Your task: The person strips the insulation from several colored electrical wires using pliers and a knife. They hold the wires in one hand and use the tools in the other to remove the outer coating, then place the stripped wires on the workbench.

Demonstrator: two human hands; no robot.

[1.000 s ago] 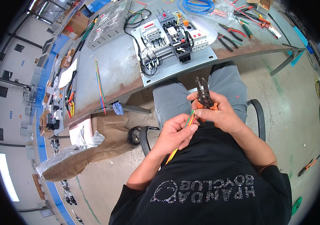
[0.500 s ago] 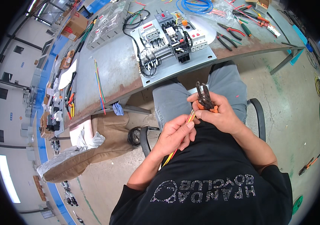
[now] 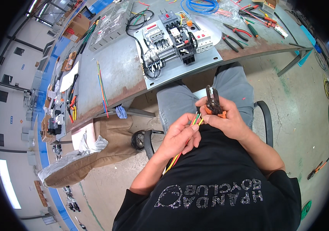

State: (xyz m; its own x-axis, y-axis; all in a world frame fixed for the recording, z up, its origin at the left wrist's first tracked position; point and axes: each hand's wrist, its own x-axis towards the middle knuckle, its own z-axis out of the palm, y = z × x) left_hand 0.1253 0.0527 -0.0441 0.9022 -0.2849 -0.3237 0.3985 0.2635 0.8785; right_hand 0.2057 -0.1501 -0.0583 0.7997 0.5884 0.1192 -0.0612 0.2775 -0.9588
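My left hand is closed round a small bundle of red, yellow and green wires, whose ends stick up past the fingers and whose tails run down over my black shirt. In my right hand is a pair of wire strippers with dark jaws pointing up and orange handles in the palm. The jaws stand apart from the wires. My right thumb and fingertips are close beside the wire ends; whether they touch them I cannot tell.
On the metal workbench ahead sits a mounting plate with electrical parts. Pliers and a coil of blue wire lie behind and right. Loose coloured wires lie at left. A person's brown-trousered leg is beside me.
The wire ends have fanned apart in my left hand, and a green one now shows. My right hand with the wire strippers has shifted slightly right.
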